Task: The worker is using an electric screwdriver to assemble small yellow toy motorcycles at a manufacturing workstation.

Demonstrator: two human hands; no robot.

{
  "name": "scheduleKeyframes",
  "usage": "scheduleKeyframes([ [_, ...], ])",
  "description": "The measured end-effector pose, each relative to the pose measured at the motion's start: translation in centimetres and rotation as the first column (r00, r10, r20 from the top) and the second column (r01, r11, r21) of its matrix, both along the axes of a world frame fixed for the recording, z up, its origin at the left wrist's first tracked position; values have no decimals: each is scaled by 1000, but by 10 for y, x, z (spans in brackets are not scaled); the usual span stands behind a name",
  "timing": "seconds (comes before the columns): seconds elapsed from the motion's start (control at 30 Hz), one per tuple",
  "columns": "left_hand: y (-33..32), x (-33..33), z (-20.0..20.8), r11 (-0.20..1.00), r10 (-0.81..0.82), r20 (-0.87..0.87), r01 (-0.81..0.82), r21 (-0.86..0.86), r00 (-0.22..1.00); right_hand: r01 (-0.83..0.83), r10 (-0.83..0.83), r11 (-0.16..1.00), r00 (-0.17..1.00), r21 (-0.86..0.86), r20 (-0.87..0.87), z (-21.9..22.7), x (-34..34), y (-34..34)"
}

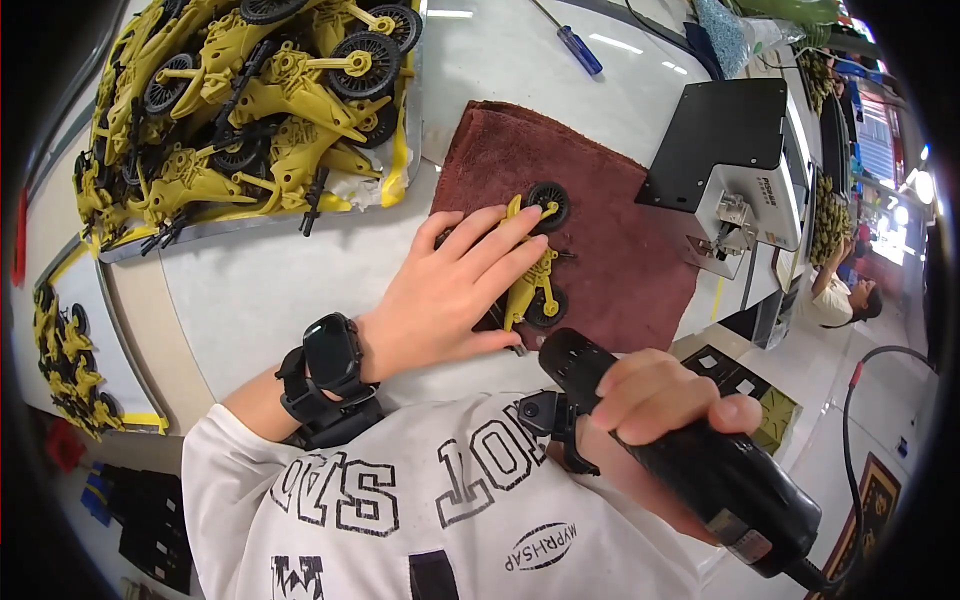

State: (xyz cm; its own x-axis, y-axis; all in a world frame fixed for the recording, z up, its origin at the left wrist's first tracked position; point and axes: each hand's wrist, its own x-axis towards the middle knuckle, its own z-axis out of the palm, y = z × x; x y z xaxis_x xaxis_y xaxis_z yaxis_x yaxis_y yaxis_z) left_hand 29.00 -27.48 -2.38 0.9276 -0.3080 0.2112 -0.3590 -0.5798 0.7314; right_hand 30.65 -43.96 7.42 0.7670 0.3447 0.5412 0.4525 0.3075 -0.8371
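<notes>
A yellow toy motorcycle [528, 285] with black wheels lies on its side on a dark red cloth [620, 230]. My left hand [455, 270] rests over it, fingers stretched across the body and thumb spread toward me, partly hiding it. My right hand [655, 400] is wrapped round a black electric screwdriver [740, 490], a thick cylinder with a cord at its rear end. The tool's front end points toward the toy and stands apart from it. Its tip cannot be made out.
A tray [400, 150] piled with yellow toy motorcycles stands at the far left, a second tray [140, 420] lower left. Right of the cloth stands a black and white machine [725, 150] with a metal mechanism. A blue-handled screwdriver [580, 50] lies at the back. Another person [845, 295] sits far right.
</notes>
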Motion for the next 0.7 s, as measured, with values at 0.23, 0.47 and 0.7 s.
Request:
scheduleKeyframes([
  [0.23,-1,1,-1,1000,7,26,-8,19,1000,-289,290,957,957,39,-22,-23,7,-13],
  [0.47,-1,1,-2,1000,14,29,-14,25,999,-32,31,1000,988,0,149,-29,3,10],
  [0.7,-4,6,1,999,-31,34,29,45,999,-75,78,997,992,-36,96,-22,12,5],
])
